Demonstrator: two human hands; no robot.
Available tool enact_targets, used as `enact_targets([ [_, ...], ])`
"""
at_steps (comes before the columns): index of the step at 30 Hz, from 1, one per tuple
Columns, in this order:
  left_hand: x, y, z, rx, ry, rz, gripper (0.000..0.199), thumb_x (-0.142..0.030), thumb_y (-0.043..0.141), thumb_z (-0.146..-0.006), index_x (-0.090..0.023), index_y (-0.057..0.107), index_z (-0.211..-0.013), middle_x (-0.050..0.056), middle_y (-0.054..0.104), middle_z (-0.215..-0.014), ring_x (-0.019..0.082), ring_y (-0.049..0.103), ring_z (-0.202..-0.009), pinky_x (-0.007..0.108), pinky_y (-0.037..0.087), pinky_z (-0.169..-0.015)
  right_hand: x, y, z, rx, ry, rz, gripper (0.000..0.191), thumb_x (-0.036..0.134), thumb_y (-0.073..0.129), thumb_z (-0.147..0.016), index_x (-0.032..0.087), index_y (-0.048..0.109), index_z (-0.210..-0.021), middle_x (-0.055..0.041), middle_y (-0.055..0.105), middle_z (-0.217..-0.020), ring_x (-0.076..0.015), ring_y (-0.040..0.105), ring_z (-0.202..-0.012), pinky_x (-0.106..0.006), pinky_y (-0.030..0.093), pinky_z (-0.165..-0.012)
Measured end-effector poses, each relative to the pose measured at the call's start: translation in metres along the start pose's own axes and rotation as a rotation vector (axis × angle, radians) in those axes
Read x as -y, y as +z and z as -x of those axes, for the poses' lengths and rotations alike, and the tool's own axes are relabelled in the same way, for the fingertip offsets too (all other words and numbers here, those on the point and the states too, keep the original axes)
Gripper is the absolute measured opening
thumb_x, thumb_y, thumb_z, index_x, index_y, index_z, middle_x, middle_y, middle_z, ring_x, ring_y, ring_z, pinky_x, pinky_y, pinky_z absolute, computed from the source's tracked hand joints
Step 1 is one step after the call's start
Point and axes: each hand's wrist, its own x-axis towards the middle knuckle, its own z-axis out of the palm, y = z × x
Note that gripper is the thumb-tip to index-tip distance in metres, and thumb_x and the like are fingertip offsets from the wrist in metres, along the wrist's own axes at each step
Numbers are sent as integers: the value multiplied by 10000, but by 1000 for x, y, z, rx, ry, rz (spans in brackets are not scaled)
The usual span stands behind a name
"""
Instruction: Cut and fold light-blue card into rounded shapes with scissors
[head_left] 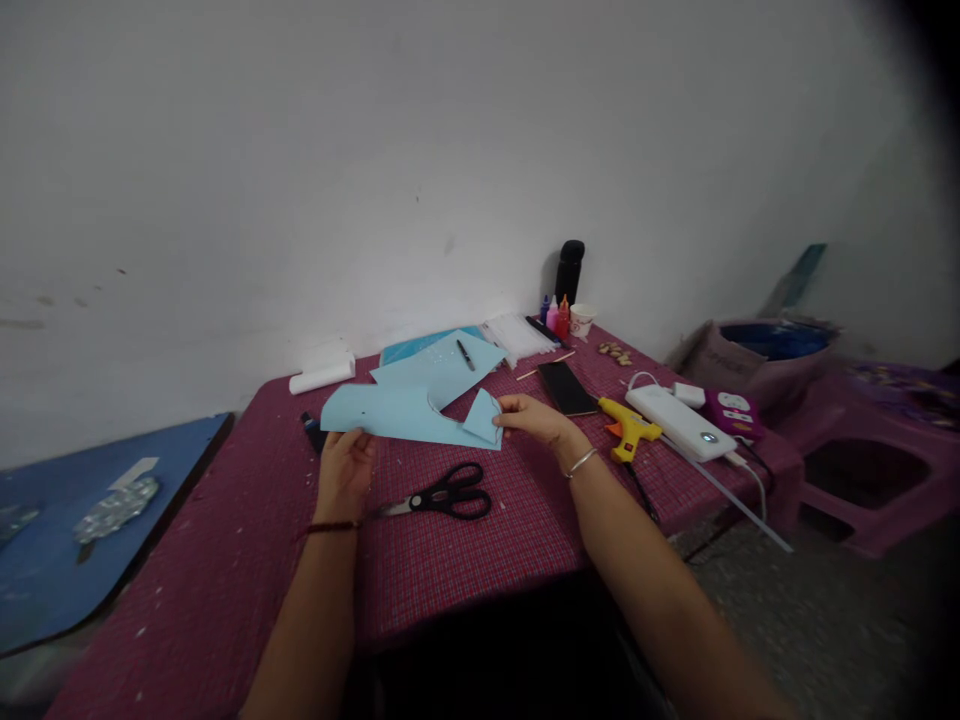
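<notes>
A light blue sheet of paper (390, 408) with a cut-out edge is held up above the table between both hands. My left hand (346, 462) grips its lower left part, thumb and fingers closed on it. At the right end, my right hand (531, 418) pinches the sheet near a small folded or cut flap (480, 417). Black-handled scissors (439, 497) lie on the cloth just below the paper, blades toward the left. Behind, another light blue sheet (427, 362) rests on the table with a black pen (465, 354) on it.
On the right lie a black phone (566, 388), a yellow glue gun (628, 428) and a white power bank (679, 422). Glue sticks (519, 337), small paint bottles (562, 318), a paper cup (582, 320) and a black flask (570, 270) are at the back. A white roll (322, 375) lies back left.
</notes>
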Motion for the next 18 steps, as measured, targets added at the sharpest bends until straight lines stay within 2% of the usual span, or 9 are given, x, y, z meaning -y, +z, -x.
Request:
enact_targets([
  [5,2,-2,2,25,-77,4,264,16,653,-566,-197,572,-700,-55,676,-662,109,647,-623,257,540,-660,-1,-4,0,-108,-24,-38,144,255,736,-633,140,689,-707,12,662,-644,-91,529,-550,-211,406,-556],
  [10,0,1,3,32,-149,30,229,26,620,-582,-176,583,-682,-44,666,-634,89,615,-557,174,483,-516,-7,-9,-4,-249,-15,-109,173,282,734,-628,152,663,-716,18,657,-629,-96,542,-522,-223,433,-543],
  [15,0,1,0,-1,-176,75,148,-26,565,-675,-173,581,-673,-26,677,-632,108,644,-603,280,558,-706,-9,-13,-8,-396,40,-169,179,274,719,-617,170,603,-704,6,667,-621,-106,562,-499,-239,481,-537],
  [18,3,1,0,5,-175,87,173,-1,555,-651,-173,571,-651,-43,667,-610,106,646,-614,315,550,-786,-8,-14,-8,-459,89,-166,141,246,682,-627,183,577,-698,-5,669,-613,-119,570,-489,-256,504,-528],
])
